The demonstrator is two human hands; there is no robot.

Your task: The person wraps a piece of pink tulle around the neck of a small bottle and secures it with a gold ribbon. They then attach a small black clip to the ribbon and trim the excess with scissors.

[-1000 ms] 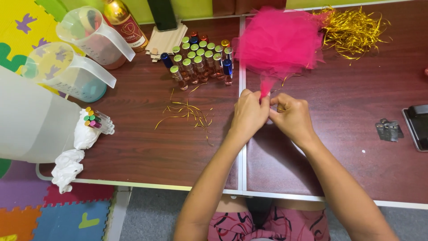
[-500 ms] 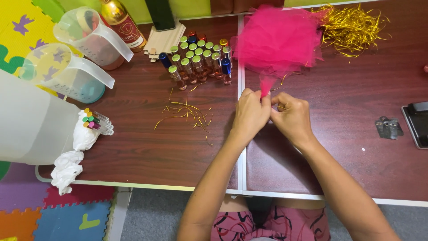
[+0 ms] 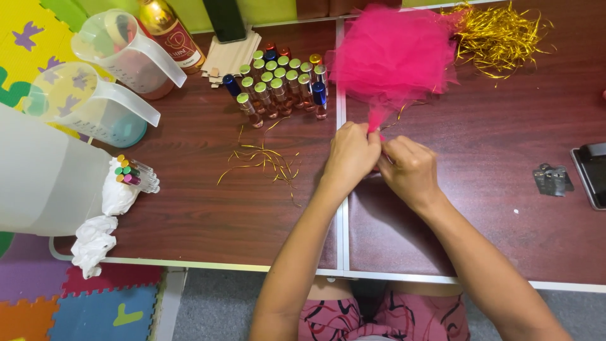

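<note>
A fluffy pink tulle pom-pom [image 3: 394, 55] lies on the dark wooden table [image 3: 208, 208], its gathered stem pointing toward me. My left hand [image 3: 351, 155] and my right hand [image 3: 409, 169] meet at that stem, fingers pinched closed around it. The fingertips hide the exact grip. Loose gold tinsel strands [image 3: 265, 158] lie scattered just left of my left hand.
Several small capped bottles [image 3: 278, 85] stand behind my hands. A gold tinsel heap [image 3: 499, 35] lies at the back right. Two clear plastic jugs [image 3: 107, 82], a gold bottle [image 3: 170, 31], wooden sticks [image 3: 230, 55], a tube bundle [image 3: 134, 175], tissue [image 3: 93, 243], metal clips [image 3: 552, 179], a phone [image 3: 593, 173].
Both hands stay pinched on the pom-pom's stem; they shifted only slightly. Nothing else on the table moved.
</note>
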